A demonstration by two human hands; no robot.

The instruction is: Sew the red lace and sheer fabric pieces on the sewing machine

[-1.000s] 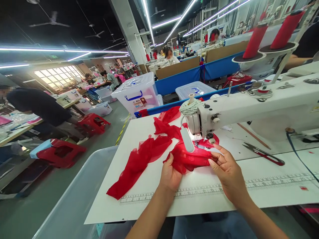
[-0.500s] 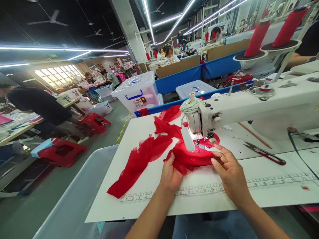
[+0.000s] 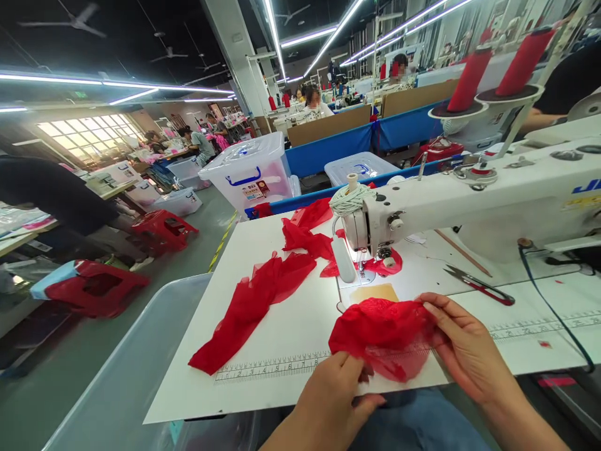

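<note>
A bunched piece of sheer red fabric (image 3: pixel 382 326) lies over the front of the white sewing table, just before the sewing machine (image 3: pixel 370 232). My right hand (image 3: pixel 469 344) pinches its right end between thumb and fingers. At the lower left edge of the cloth is my left hand (image 3: pixel 335 391); its bent fingers touch the edge while the thumb stands apart. More red cloth (image 3: pixel 389 263) lies by the needle and presser foot. A long red fabric strip (image 3: pixel 253 307) stretches across the left side of the table.
Thread snips (image 3: pixel 479 285) and a brown stick (image 3: pixel 462 252) lie right of the needle. A printed ruler (image 3: pixel 272 365) runs along the front edge. Red thread cones (image 3: pixel 469 81) stand behind the machine. A clear plastic bin (image 3: pixel 136 357) sits at left; people work beyond.
The red fabric has come away from the needle toward me. My left hand has moved down to its lower edge, its thumb now off the cloth. My right hand still pinches the right end.
</note>
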